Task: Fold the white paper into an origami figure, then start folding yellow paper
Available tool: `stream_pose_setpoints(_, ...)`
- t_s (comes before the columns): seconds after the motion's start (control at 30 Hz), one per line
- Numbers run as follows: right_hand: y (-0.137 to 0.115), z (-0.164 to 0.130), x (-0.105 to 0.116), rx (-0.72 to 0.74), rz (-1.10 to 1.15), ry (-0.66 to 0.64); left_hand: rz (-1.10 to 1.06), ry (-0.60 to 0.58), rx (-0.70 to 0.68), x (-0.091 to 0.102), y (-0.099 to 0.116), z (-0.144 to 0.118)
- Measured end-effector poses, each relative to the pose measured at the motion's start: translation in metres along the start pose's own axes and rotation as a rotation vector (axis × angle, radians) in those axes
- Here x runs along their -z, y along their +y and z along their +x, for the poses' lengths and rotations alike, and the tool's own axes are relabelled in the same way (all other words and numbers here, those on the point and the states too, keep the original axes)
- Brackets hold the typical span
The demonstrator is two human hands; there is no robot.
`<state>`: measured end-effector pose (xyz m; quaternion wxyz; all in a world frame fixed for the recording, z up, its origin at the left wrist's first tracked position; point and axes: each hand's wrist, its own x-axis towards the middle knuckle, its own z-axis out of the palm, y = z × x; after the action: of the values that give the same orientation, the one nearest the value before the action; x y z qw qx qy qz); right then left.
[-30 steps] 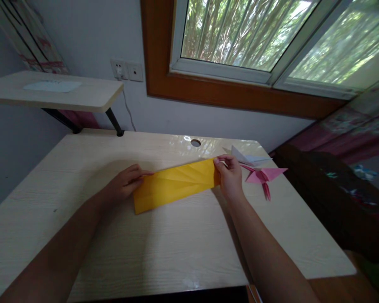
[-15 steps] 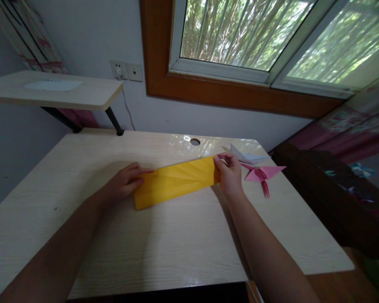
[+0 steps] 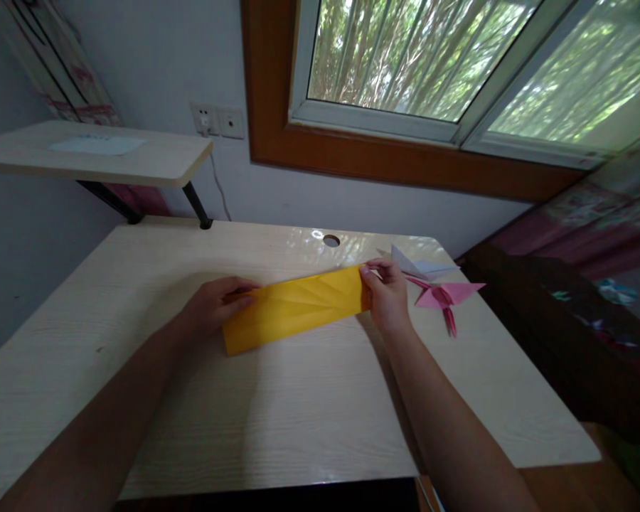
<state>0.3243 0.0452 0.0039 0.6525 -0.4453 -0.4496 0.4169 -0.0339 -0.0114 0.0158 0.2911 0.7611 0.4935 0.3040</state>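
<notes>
A long folded strip of yellow paper (image 3: 299, 307), creased with faint slanting lines, is held in front of me over the desk, its right end higher in view. My left hand (image 3: 221, 302) is closed on the upper left part of the paper, thumb on the near face. At the other end, my right hand (image 3: 387, 288) pinches the paper's upper right corner between thumb and fingers. Just past that hand lie a pink origami crane (image 3: 445, 295) and a pale folded paper piece (image 3: 421, 267), which is partly hidden.
The light wooden desk (image 3: 309, 419) has a cable hole (image 3: 331, 241) near its back edge. A raised shelf (image 3: 154, 158) on black posts stands at the back left, with a white sheet (image 3: 99, 145) on it. Beyond the desk are a window and wall sockets (image 3: 217, 121).
My left hand has shifted its grip, from fingers stretched along the paper's top edge to a pinch with the thumb on the paper. My right hand keeps its hold.
</notes>
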Motion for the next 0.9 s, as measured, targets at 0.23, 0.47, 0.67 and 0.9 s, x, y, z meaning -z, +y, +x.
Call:
stream_pose_setpoints(0.23, -0.001, -0.003, -0.003, -0.017, -0.013, -0.021, 0.19, -0.164, -0.01, 0.001, 0.009, 0.004)
stream_pose_setpoints(0.47, 0.0, -0.005, -0.005, 0.006, -0.02, -0.01, 0.41, -0.196, -0.056, -0.008, 0.04, 0.02)
stream_pose_setpoints(0.67, -0.002, -0.005, -0.005, 0.023, -0.081, 0.042, 0.273, -0.246, -0.075, -0.018, 0.05, 0.051)
stream_pose_setpoints(0.9, 0.001, -0.003, 0.0, 0.045, -0.232, 0.098, 0.127, -0.323, 0.023, -0.026, 0.05, 0.071)
